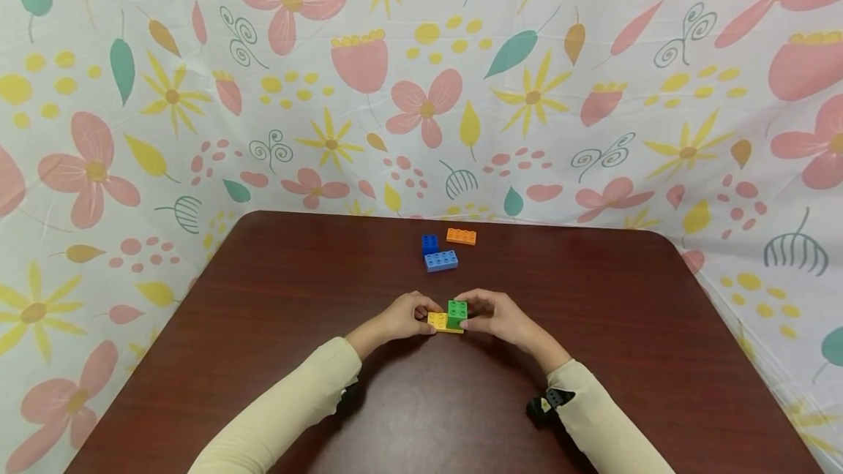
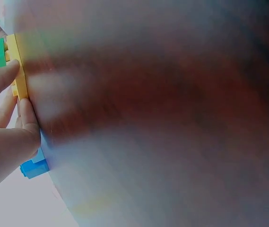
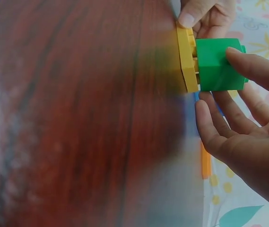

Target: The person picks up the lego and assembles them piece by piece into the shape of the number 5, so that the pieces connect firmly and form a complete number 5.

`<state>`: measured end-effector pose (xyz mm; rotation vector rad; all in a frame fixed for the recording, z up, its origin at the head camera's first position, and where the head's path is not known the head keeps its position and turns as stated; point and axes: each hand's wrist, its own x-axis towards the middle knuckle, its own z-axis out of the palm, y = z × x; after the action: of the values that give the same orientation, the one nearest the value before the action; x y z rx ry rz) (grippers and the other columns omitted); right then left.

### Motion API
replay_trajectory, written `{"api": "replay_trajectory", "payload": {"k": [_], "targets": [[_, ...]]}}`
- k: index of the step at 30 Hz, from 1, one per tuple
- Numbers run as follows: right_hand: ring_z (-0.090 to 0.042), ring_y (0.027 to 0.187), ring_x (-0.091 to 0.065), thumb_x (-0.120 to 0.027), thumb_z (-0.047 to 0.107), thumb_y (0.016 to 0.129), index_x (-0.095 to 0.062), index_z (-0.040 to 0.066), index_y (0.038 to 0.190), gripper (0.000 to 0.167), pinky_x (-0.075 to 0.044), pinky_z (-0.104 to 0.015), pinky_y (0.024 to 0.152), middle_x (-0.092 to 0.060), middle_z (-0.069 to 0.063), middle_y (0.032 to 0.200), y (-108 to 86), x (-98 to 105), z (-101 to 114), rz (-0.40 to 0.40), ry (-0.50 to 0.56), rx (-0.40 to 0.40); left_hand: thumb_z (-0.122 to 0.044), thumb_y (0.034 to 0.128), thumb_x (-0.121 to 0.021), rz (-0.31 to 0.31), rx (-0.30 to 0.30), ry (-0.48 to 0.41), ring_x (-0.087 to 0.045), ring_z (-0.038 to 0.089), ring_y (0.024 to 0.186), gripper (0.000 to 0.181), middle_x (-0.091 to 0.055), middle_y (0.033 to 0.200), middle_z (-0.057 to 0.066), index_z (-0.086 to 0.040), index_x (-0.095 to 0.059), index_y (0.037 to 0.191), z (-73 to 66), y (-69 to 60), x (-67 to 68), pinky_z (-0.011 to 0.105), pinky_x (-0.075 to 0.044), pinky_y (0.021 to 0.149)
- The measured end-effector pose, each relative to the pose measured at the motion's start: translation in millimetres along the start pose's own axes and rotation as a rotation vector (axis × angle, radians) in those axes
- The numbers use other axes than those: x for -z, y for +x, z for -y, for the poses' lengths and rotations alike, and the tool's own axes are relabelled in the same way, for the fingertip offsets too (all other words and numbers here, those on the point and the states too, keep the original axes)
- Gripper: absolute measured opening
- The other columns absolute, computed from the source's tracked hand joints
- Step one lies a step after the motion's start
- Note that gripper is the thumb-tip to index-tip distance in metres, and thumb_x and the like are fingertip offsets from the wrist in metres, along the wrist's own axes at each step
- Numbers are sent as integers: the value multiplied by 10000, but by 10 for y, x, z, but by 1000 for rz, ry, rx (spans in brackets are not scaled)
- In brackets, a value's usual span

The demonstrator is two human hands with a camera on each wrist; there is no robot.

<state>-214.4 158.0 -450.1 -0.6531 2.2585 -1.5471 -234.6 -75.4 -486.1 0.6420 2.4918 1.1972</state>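
Note:
A thin yellow toy brick [image 1: 437,321] lies flat on the table, its left end pinched between the thumb and fingers of my left hand [image 1: 400,318]. My right hand [image 1: 506,322] holds a taller green brick [image 1: 457,311] over the right end of the yellow one. Seen from the right wrist, studs of the yellow brick [image 3: 186,56] still show below the green brick [image 3: 215,65], so the two are not fully pressed together. The right thumb lies against the green brick's near side, with the other fingers behind it.
Farther back on the brown table [image 1: 316,262] lie a light blue brick [image 1: 441,261], a dark blue brick [image 1: 429,242] close behind it, and a thin orange brick [image 1: 461,236]. A flower-printed cloth [image 1: 421,159] hangs behind the table.

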Motion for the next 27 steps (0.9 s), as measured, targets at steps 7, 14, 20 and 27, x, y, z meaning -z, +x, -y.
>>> {"api": "replay_trajectory", "payload": {"k": [7, 14, 20, 27], "targets": [[-398, 1021, -581, -689, -16, 856, -586, -36, 1235, 393, -510, -267, 794, -634, -234, 1098, -3, -4, 1, 5, -19, 12, -51, 811, -764, 9, 17, -5, -560, 187, 925, 314, -572, 985, 49, -60, -700, 1118, 3, 5, -6, 315, -510, 834], [-414, 994, -588, -693, -29, 846, -598, -45, 1223, 389, -510, -265, 774, -639, -246, 1070, -6, -9, 40, -9, -22, 20, -49, 814, -761, 16, 22, -20, -557, 189, 936, 314, -569, 991, 49, -62, -699, 1122, 0, 12, 9, 320, -508, 843], [-417, 982, -600, -692, -31, 845, -599, -45, 1226, 392, -519, -258, 764, -639, -253, 1071, 16, -8, 23, -3, -23, 25, -51, 816, -760, 13, 25, -10, -564, 196, 936, 311, -571, 996, 52, -64, -699, 1122, 10, 24, 7, 332, -511, 841], [-409, 987, -607, -699, -24, 842, -606, -35, 1224, 393, -516, -256, 775, -642, -243, 1078, 27, -16, 11, -9, -17, 6, -51, 823, -753, 22, 34, -13, -566, 206, 954, 316, -566, 1009, 55, -69, -695, 1133, -5, 8, 12, 340, -512, 853]]}}
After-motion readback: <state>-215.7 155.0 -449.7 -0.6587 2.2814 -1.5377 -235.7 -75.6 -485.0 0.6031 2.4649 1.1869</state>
